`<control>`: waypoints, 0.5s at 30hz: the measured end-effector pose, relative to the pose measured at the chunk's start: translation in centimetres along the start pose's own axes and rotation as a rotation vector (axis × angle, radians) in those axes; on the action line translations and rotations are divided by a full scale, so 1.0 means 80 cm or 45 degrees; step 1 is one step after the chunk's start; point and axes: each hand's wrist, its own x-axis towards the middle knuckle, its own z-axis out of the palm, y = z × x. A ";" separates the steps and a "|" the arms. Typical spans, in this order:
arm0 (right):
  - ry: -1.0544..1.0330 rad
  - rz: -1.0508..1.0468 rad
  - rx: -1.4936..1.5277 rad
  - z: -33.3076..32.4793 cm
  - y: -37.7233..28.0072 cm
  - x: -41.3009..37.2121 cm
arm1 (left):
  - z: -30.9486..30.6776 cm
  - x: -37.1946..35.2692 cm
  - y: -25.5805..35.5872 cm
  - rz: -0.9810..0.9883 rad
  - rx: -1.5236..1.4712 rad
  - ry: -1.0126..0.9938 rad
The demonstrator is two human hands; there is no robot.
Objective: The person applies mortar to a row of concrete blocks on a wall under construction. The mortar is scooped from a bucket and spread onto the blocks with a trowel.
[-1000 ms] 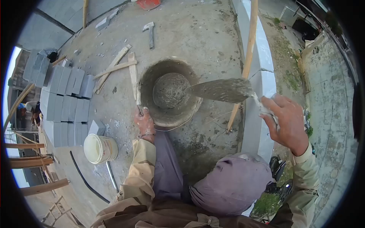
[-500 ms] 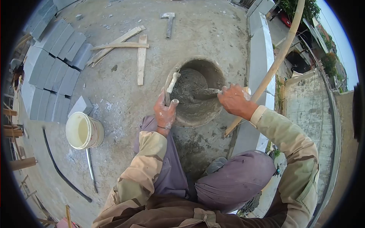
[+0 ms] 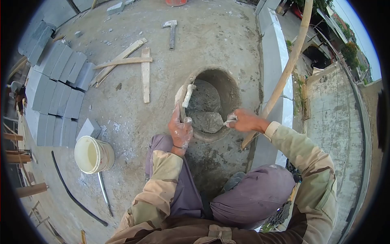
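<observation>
A round mortar bucket (image 3: 228, 87) stands on the floor in front of me, with wet grey mortar (image 3: 203, 96) inside. Its wire handle carries a whitish grip (image 3: 189, 95) that lies along the left rim. My left hand (image 3: 180, 130) is closed on the bucket's near left rim, thumb toward the inside. In my right hand (image 3: 245, 120) is the handle of a trowel (image 3: 207, 122), held over the near part of the bucket. Mortar coats the trowel's blade, so its outline is partly hidden. Both hands are smeared with mortar.
Grey blocks (image 3: 61, 95) are stacked at left, near a white bucket (image 3: 94, 154), a black hose (image 3: 73, 191) and a metal bar (image 3: 105, 193). Wood strips (image 3: 146, 77) and a hammer (image 3: 172, 34) lie beyond. A pole (image 3: 288, 69) leans by the low block wall (image 3: 276, 49) at right.
My right hand has turned and drawn the trowel toward the bucket's near side, its blade now lying flatter and showing more. The left hand keeps its hold. The view has shifted slightly.
</observation>
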 end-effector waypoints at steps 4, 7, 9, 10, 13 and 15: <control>0.304 -0.331 0.189 0.039 0.050 0.016 | -0.018 0.008 -0.007 -0.028 0.052 0.055; 0.314 -0.360 0.566 0.051 0.048 0.005 | -0.034 0.010 -0.047 -0.092 0.085 0.114; 0.299 -0.328 0.800 0.052 0.043 0.003 | -0.042 0.005 -0.048 -0.360 0.145 0.135; 0.316 -0.393 0.905 0.056 0.038 0.008 | -0.040 0.006 -0.041 -0.299 0.169 0.144; 0.337 -0.570 1.071 0.051 0.021 0.033 | -0.034 0.014 -0.027 -0.086 0.180 0.185; 0.314 -0.659 1.139 0.051 0.013 0.036 | -0.031 0.014 -0.027 -0.015 0.107 0.243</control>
